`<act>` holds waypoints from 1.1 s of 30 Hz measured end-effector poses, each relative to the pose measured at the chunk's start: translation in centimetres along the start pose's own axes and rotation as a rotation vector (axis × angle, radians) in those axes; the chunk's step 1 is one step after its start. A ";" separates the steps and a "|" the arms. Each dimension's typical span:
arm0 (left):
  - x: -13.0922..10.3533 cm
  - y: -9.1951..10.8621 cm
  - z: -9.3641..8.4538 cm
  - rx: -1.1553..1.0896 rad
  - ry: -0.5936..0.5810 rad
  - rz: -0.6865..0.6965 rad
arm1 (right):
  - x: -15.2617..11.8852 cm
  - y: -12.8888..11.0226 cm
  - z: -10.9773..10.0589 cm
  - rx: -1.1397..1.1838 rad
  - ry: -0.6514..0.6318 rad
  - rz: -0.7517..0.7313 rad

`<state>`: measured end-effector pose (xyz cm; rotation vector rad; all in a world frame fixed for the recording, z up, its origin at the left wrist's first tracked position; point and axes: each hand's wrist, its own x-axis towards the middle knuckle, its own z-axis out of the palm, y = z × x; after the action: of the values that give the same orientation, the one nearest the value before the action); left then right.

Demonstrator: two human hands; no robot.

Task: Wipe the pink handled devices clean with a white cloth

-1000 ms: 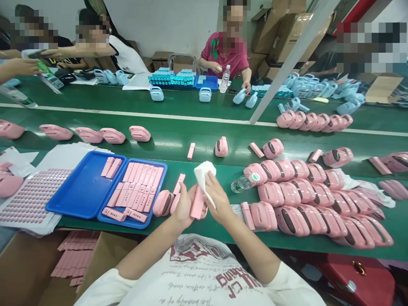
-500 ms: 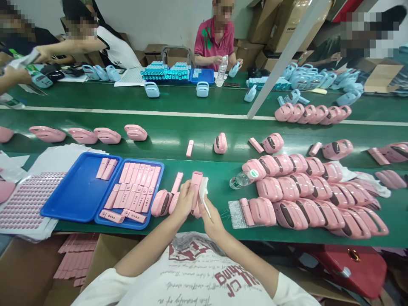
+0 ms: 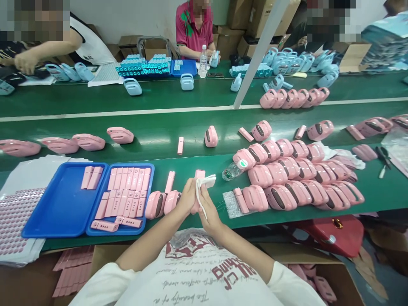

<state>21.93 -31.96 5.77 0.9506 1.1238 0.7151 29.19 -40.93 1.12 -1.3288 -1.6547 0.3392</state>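
Note:
In front of my chest, my left hand (image 3: 187,199) is closed on a pink rectangular plastic piece (image 3: 199,173), whose top end shows above the fingers. My right hand (image 3: 211,213) presses a folded white cloth (image 3: 206,182) against that piece, so most of it is covered. Left of my hands, two pink rounded housings (image 3: 156,205) with dark windows stand on the green table. A slim pink stick-shaped part (image 3: 170,182) lies just behind them.
Blue trays (image 3: 63,199), one full of slim pink parts, sit left beside a sticker sheet (image 3: 19,221). Rows of pink housings (image 3: 280,195) and a plastic bottle (image 3: 232,171) are at right. Beyond runs a green belt (image 3: 159,146); co-workers sit across it, near a slanted post (image 3: 258,55).
The cloth now folds over the pink piece's upper part, and my right hand is closer to my left. The whole view has shifted somewhat to the right.

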 end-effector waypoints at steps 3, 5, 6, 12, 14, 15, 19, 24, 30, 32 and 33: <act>0.0 0.4 0.3 -0.179 -0.027 -0.136 | -1.4 0.4 -0.4 -0.025 0.005 -0.098; -0.2 0.1 0.5 -0.169 -0.037 -0.163 | -1.6 0.5 -0.1 0.013 0.052 0.016; -0.3 -0.3 0.6 -0.133 -0.038 -0.143 | -1.4 0.4 0.1 0.057 0.089 0.129; 0.3 -2.5 0.6 0.180 -0.075 0.128 | 1.0 0.0 0.5 0.351 0.200 0.640; 1.4 -2.7 0.0 0.322 -0.056 0.104 | 0.6 0.1 0.0 0.361 0.121 0.641; 2.3 -2.7 -0.3 0.401 -0.033 0.081 | 0.1 0.1 -0.2 0.368 0.059 0.651; 7.3 -2.2 -2.2 0.673 0.046 0.027 | -2.8 1.0 -1.6 0.371 -0.070 0.759; 13.0 -2.2 -4.6 1.021 0.057 -0.079 | -6.2 3.8 -6.5 0.165 0.273 0.959; 14.9 -3.9 -4.1 1.293 -0.089 -0.180 | -10.1 9.4 -13.9 -0.733 0.640 0.829; 15.5 -4.4 -2.9 1.325 -0.175 -0.200 | -10.8 11.3 -14.6 -0.862 0.437 0.661; 15.9 -4.7 -2.2 1.334 -0.218 -0.214 | -11.1 12.1 -14.6 -0.881 0.368 0.623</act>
<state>24.58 -19.78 -5.29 1.8965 1.4447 -0.4452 47.64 -50.92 -5.46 -2.3955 -1.0464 -0.3262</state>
